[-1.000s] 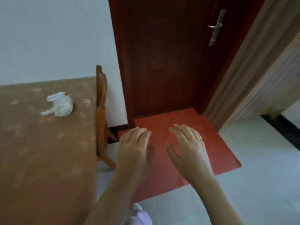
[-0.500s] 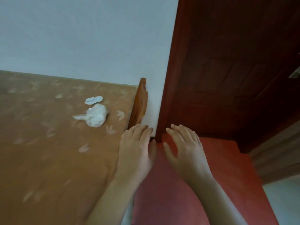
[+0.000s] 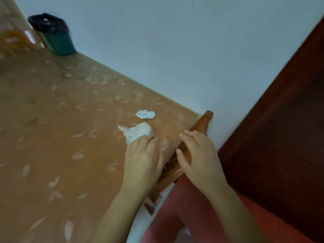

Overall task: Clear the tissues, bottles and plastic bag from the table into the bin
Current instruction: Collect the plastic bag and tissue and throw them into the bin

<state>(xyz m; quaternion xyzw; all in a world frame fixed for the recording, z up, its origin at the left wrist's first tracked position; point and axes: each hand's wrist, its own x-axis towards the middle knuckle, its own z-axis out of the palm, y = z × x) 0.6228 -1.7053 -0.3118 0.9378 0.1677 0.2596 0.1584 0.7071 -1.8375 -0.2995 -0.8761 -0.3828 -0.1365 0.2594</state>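
Now left hand (image 3: 142, 160) touches crumpled plastic bag (image 3: 135, 132); no writing legible.

Dim, even indoor light; soft motion blur throughout, worst on the bin (image 3: 54, 35); wide-angle bending at edges.

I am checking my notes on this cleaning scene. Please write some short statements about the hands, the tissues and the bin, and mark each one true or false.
1. The left hand reaches the larger crumpled tissue on the table. True.
2. The right hand holds a bottle. False: it is empty, with fingers spread, above the chair back.
3. The smaller tissue lies apart from both hands, nearer the wall. True.
4. The green bin stands beside the right hand. False: it is far off, past the table's far corner.
5. The bin has a black liner. True.
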